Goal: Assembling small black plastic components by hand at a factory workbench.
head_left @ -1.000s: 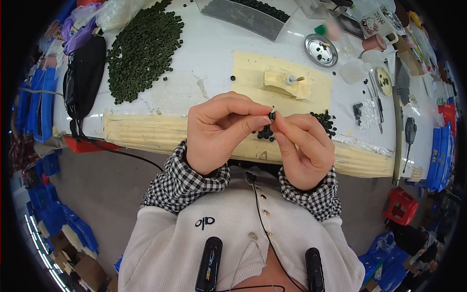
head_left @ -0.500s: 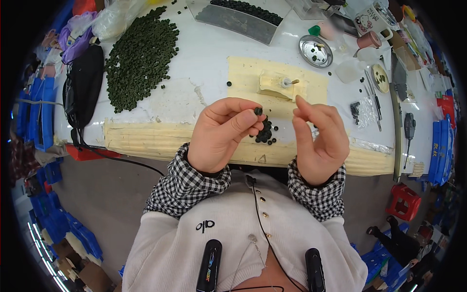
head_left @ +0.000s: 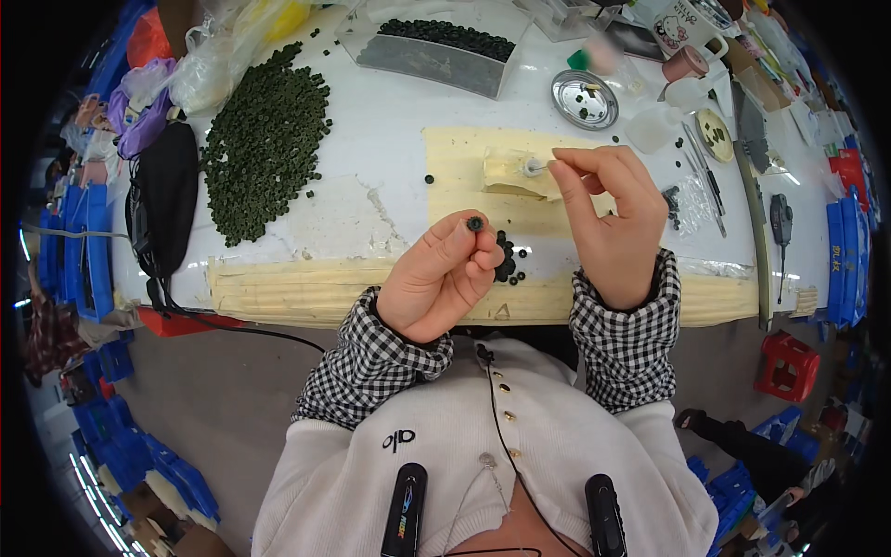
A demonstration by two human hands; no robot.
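Between its thumb and fingertips, my left hand (head_left: 436, 283) pinches a small dark green ring-shaped bead (head_left: 475, 224). Farther off and to the right, my right hand (head_left: 617, 218) has closed its thumb and forefinger on the end of a thin stick (head_left: 544, 167). The stick reaches into a small white holder (head_left: 531, 165) set in a cream-coloured block (head_left: 501, 174). Beneath the block lies a pale yellow sheet (head_left: 450, 153). A small pile of dark ring-shaped beads (head_left: 504, 269) sits by my left fingers, near the table edge.
A large heap of dark green beads (head_left: 264, 139) covers the left of the table. At the back stands a clear bin (head_left: 432, 70) of black pieces. A round metal dish (head_left: 585, 99), tweezers (head_left: 701, 176) and a mug (head_left: 682, 32) are on the right. A black pouch (head_left: 167, 186) lies far left.
My right hand has moved forward and taken hold of the stick at the block. My left hand, still pinching the bead, has shifted slightly nearer to me.
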